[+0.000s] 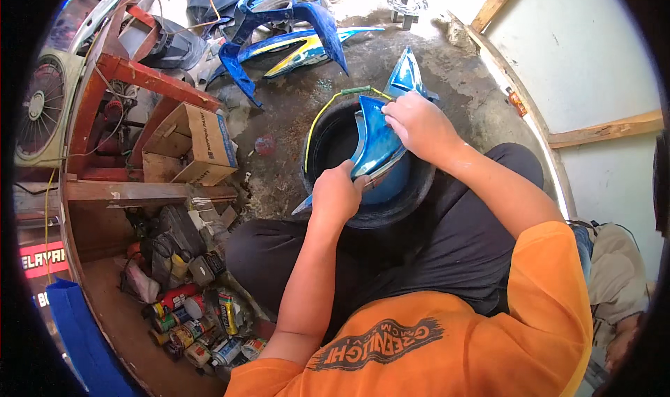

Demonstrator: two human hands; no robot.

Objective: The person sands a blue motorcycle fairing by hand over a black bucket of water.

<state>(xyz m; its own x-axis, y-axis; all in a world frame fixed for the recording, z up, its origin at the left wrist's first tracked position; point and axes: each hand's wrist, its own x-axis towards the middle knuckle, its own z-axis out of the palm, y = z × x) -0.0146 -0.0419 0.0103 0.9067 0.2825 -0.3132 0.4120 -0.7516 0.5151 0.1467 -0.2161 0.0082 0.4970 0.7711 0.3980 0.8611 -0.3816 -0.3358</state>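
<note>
My left hand grips the lower end of a glossy blue plastic motorcycle fairing panel. The panel is held tilted above a black bucket. A pale pointed tip juts out past the left side of that hand. My right hand has its curled fingertips against the panel's upper right part. Whether they pinch something small is hidden. The bucket has a yellow wire handle with a green grip, and its inside is partly covered by the panel. Just beyond the bucket lies another blue fairing piece.
Blue and yellow fairings lie on the concrete floor ahead. At left are a red wooden frame, an open cardboard box, a fan and several spray cans. A brake disc stands far ahead; a small bottle is by the right wall.
</note>
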